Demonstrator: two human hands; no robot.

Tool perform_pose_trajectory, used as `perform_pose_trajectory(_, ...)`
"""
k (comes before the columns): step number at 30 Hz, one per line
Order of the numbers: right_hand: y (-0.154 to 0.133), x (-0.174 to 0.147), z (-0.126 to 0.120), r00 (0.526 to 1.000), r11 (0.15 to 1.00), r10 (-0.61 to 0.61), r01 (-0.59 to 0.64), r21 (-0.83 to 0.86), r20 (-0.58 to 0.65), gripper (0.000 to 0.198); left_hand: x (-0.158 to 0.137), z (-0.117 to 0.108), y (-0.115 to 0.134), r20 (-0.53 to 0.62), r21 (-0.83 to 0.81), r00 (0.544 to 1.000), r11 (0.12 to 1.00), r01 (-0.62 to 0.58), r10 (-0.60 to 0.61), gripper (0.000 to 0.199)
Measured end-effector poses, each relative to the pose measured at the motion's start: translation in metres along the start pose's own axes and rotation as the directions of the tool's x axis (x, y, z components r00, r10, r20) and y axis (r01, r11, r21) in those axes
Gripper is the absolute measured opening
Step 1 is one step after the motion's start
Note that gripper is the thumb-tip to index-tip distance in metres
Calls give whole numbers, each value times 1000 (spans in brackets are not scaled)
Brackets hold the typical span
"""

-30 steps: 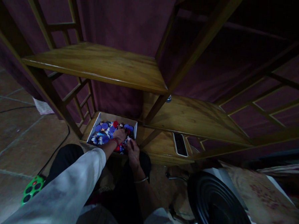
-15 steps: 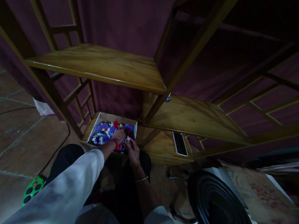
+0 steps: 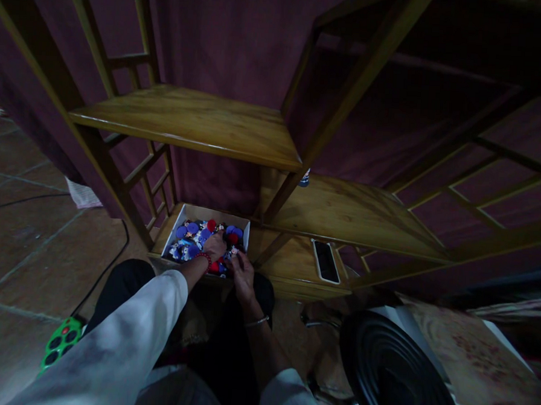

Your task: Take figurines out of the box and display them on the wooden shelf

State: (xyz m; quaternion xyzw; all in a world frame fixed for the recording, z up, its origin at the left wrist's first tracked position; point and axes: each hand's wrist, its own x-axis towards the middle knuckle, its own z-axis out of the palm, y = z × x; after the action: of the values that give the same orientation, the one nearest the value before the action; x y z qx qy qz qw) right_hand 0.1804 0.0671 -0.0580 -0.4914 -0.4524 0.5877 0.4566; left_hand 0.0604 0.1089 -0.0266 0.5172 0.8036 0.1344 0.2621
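A shallow white box (image 3: 170,234) stands on the lowest wooden shelf, filled with small figurines (image 3: 190,250) that have round blue or red bases. My left hand (image 3: 214,247), with a red bead bracelet at the wrist, reaches down among them. Its fingers are curled; what they hold, if anything, is hidden. At the box's front right corner is my right hand (image 3: 243,275), a silver bangle on its wrist. Thumb and fingers pinch a small figurine (image 3: 235,251), pale and dark, just over the box's edge.
Wooden shelves (image 3: 188,119) rise in front and to the right. A phone (image 3: 326,261) lies on the lower shelf, and a small figure (image 3: 304,179) stands behind the post. A black round stool (image 3: 393,366) is at right; a green object with black circles (image 3: 61,342) lies left.
The view has shifted slightly, so the shelf and box appear a little farther right. Both hands keep nearly the same places at the box.
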Motion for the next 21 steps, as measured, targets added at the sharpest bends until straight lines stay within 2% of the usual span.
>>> perform_pose_trajectory(4, -2, -1, 0, 1000, 1000, 10, -10, -2, 1, 48, 4, 3, -6, -28, -60, 999, 998, -26, 24, 39)
perform_pose_trajectory(10, -4, -2, 1, 1000, 1000, 12, -12, 9, -11, 47, 8, 4, -12, -45, -160, 999, 987, 19, -27, 36)
perform_pose_trajectory(17, -1, 2, 3, 997, 997, 52, -49, 54, -50, 49, 6, 9, -20, -124, -253, 992, 967, -23, -9, 38)
perform_pose_trajectory(21, -2, 1, 4, 997, 997, 53, -49, 65, -52, 48, 3, 8, -22, -129, -315, 991, 949, -13, -30, 40)
